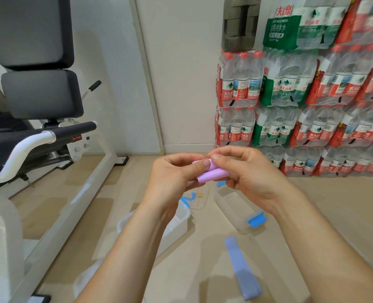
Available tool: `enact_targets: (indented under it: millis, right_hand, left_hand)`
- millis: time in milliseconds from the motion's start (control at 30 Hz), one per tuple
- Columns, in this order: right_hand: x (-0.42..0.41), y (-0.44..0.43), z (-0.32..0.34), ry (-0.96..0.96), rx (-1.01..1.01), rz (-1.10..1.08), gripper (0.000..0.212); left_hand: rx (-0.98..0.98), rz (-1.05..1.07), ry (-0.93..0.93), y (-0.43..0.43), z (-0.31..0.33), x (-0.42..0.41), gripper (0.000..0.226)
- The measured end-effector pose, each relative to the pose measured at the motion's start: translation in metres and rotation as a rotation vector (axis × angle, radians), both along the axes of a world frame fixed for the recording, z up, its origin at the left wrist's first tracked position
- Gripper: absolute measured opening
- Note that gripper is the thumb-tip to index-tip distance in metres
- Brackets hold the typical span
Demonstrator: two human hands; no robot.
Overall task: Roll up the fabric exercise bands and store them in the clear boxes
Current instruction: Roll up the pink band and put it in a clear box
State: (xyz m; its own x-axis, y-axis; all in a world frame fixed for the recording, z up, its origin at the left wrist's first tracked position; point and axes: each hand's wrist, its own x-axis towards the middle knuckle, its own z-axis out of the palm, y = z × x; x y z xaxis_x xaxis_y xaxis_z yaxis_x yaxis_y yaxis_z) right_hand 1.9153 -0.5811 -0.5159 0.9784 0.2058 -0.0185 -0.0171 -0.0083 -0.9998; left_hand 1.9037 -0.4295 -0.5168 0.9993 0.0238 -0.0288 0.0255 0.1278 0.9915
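A pink fabric band [211, 174] is held up in front of me, partly rolled into a short tube. My left hand [172, 182] pinches its left end with the thumb on top. My right hand [249, 171] grips the right end, fingers curled over the roll. Below the hands two clear boxes stand open on the floor: one [176, 221] partly hidden under my left wrist, the other [235, 206] to the right with a blue latch [256, 219]. A blue fabric band [241, 267] lies flat on the floor near my right forearm.
A clear lid [199, 199] with blue clips lies on the floor between the boxes. A white-framed exercise machine [50, 136] with black pads fills the left side. Stacked packs of bottled water [301, 95] line the wall at the right.
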Motion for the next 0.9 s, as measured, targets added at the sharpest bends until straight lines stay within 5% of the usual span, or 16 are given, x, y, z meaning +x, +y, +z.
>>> enact_targets:
  millis: [300,500,667,900]
  right_hand:
    - [0.003,-0.001,-0.001,0.103,0.058,-0.058,0.007]
    - [0.006,-0.009,0.001,0.269,0.249,-0.101,0.011]
    - [0.004,-0.005,0.003,0.329,0.272,-0.091,0.013]
    - [0.005,0.001,0.001,0.367,0.310,-0.116,0.014]
  left_hand:
    - [0.095,-0.064,-0.096,0.002,0.000,-0.002,0.014]
    - [0.619,-0.121,-0.513,0.002,-0.008,-0.002,0.038]
    - [0.543,0.027,-0.627,-0.002,-0.011,0.001,0.018]
    - [0.317,0.105,-0.423,-0.012,-0.005,-0.009,0.011]
